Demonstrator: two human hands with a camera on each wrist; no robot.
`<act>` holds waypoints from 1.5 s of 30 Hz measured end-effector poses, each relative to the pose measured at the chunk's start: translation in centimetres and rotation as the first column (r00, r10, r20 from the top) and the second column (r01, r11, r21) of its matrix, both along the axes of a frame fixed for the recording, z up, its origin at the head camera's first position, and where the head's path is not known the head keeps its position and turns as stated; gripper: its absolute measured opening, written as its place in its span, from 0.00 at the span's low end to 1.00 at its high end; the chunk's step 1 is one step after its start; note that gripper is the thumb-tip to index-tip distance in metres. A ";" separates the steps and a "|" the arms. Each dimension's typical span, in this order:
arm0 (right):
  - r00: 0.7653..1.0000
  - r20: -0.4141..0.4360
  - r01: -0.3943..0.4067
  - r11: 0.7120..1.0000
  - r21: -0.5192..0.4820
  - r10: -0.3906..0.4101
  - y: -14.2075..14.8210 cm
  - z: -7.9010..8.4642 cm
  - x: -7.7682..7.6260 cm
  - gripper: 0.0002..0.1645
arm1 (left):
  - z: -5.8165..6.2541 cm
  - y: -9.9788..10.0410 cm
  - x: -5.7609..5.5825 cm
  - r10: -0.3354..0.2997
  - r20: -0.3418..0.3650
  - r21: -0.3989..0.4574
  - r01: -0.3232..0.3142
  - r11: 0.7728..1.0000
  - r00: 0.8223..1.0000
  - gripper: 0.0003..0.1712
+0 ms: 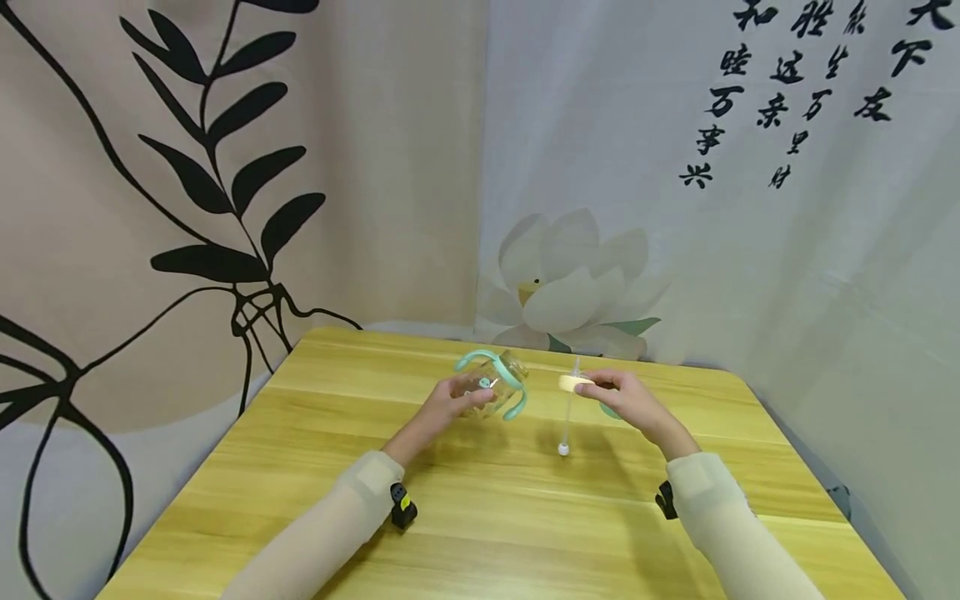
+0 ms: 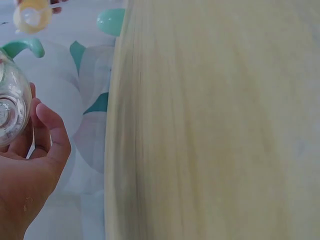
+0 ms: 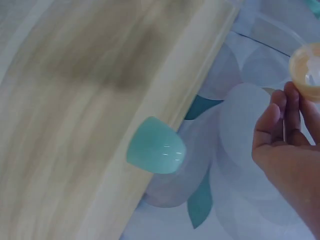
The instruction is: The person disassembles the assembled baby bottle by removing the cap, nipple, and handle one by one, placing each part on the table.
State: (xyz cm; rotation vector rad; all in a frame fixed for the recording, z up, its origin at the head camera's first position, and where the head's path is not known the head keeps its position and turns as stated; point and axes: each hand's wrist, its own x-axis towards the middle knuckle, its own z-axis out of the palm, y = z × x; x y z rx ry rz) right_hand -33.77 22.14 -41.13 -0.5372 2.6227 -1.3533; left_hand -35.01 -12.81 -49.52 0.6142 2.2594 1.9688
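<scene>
Tilted to the right above the table, a clear baby bottle (image 1: 480,392) with a mint two-handled ring is gripped by my left hand (image 1: 450,402). Its neck is uncapped, and the left wrist view shows the clear base (image 2: 11,117) against the fingers. To the right, my right hand (image 1: 633,404) pinches a pale yellow bottle collar (image 1: 572,383) by its edge. From the collar a thin straw hangs down to a white weighted end (image 1: 563,449), and a clear spout points up. Bottle and collar are apart.
A mint dome-shaped cap (image 3: 156,146) stands on the table near the far edge, mostly hidden behind my right hand in the head view. The wooden table (image 1: 525,525) meets a printed curtain (image 1: 405,167) at the back.
</scene>
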 end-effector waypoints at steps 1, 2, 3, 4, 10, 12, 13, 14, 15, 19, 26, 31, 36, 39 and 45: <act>1.000 0.005 0.003 1.000 0.004 -0.003 0.0 -0.3 -0.1 0.32 | -0.1 0.0 0.0 0.000 0.002 0.002 0.000 1.000 1.000 0.42; 1.000 0.011 0.005 1.000 0.007 -0.005 0.1 -0.5 -0.3 0.32 | -0.1 0.0 0.0 -0.002 0.003 0.004 0.002 1.000 1.000 0.43; 1.000 0.018 0.011 1.000 0.009 -0.011 0.1 -0.7 -0.4 0.32 | -0.1 -0.1 0.1 -0.002 0.006 0.007 0.002 1.000 1.000 0.44; 0.999 0.026 0.019 1.000 0.014 -0.020 0.2 -0.9 -0.6 0.33 | -0.1 -0.1 0.1 -0.001 0.010 0.008 0.001 1.000 1.000 0.43; 0.994 0.041 0.095 0.994 0.059 -0.098 0.7 -1.9 -2.5 0.39 | -0.3 -0.3 0.4 0.005 0.019 -0.002 -0.005 1.000 1.000 0.38; 0.993 0.029 0.114 0.991 0.073 -0.116 0.8 -2.1 -3.4 0.39 | -0.3 -0.4 0.5 0.009 0.017 -0.008 -0.009 1.000 1.000 0.38; 0.992 0.024 0.122 0.989 0.078 -0.124 0.9 -2.2 -3.8 0.39 | -0.3 -0.5 0.5 0.010 0.013 -0.010 -0.010 1.000 1.000 0.37; 0.991 0.016 0.129 0.988 0.083 -0.130 0.9 -2.3 -4.1 0.39 | -0.3 -0.6 0.6 0.012 0.011 -0.008 -0.012 1.000 1.000 0.37; 0.991 0.007 0.135 0.987 0.086 -0.136 0.9 -2.4 -4.4 0.39 | -0.3 -0.7 0.6 0.011 0.008 -0.004 -0.011 1.000 1.000 0.38; 0.986 -0.006 0.165 0.980 0.116 -0.165 0.7 -3.6 -5.1 0.38 | -0.7 -0.9 0.9 0.007 0.014 0.002 -0.007 1.000 1.000 0.38; 0.979 -0.110 0.195 0.934 0.299 -0.170 0.0 -4.8 -6.2 0.38 | -0.7 -1.3 1.1 0.004 0.034 -0.011 -0.004 1.000 0.999 0.43; 0.977 -0.129 0.206 0.909 0.362 -0.170 -0.2 -5.2 -7.1 0.38 | 0.1 -1.4 0.5 0.006 0.029 -0.005 -0.006 1.000 1.000 0.43; 0.974 -0.141 0.222 0.881 0.417 -0.179 0.1 -5.5 -7.5 0.37 | 0.6 -1.4 0.2 -0.007 0.027 -0.011 0.007 1.000 1.000 0.45; 0.976 -0.124 0.216 0.870 0.444 -0.179 0.0 -5.9 -7.6 0.39 | 0.6 -1.4 0.3 -0.014 0.017 -0.002 0.014 1.000 1.000 0.44; 0.972 -0.126 0.234 0.860 0.454 -0.199 -0.7 -6.1 -7.4 0.40 | 0.9 -0.7 0.3 -0.029 -0.008 0.026 0.029 0.999 1.000 0.37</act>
